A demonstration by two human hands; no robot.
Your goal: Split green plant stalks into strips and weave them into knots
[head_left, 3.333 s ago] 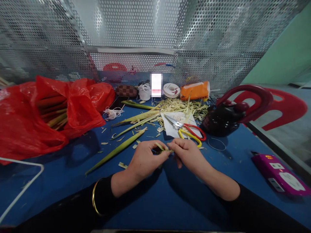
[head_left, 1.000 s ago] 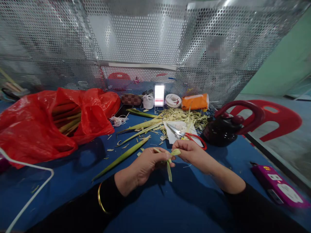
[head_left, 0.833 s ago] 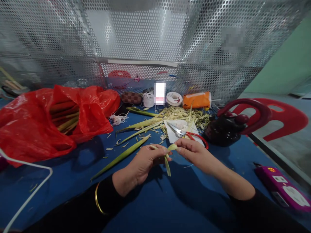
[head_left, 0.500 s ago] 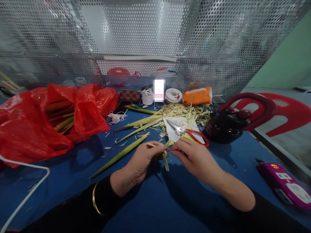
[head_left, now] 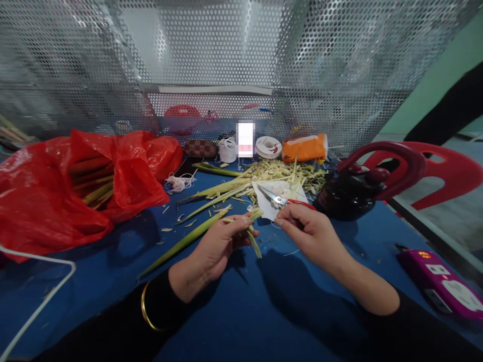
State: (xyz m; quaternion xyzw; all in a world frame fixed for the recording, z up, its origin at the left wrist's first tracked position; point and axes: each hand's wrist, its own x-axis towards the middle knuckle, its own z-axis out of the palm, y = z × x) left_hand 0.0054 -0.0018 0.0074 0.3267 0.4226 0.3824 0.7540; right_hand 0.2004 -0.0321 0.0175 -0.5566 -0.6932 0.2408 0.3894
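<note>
My left hand [head_left: 226, 239] is closed on a few pale green leaf strips [head_left: 255, 243], pinched between thumb and fingers with their ends sticking out. To the right, my right hand [head_left: 307, 229] is apart from the strips, thumb and forefinger pressed together. A faint thin line shows near its fingertips, but what they pinch is too fine to make out. Just beyond this hand, red-handled scissors [head_left: 279, 199] lie on a white paper [head_left: 267, 207], their handles partly hidden by it. A long green stalk [head_left: 188, 241] rests on the table beside my left hand.
A red plastic bag [head_left: 139, 171] with stalks is on the left. Behind lie shredded plant scraps [head_left: 279, 172], a ribbon spool [head_left: 268, 147] and an orange packet [head_left: 305, 149]. A dark kettle-like pot [head_left: 347, 196] and a purple power strip [head_left: 439, 281] stand right.
My right hand has drawn away from the leaf strips to the right, over the scissors' handles. My left hand keeps the strips nearly in place. A dark-sleeved limb has appeared at the far right.
</note>
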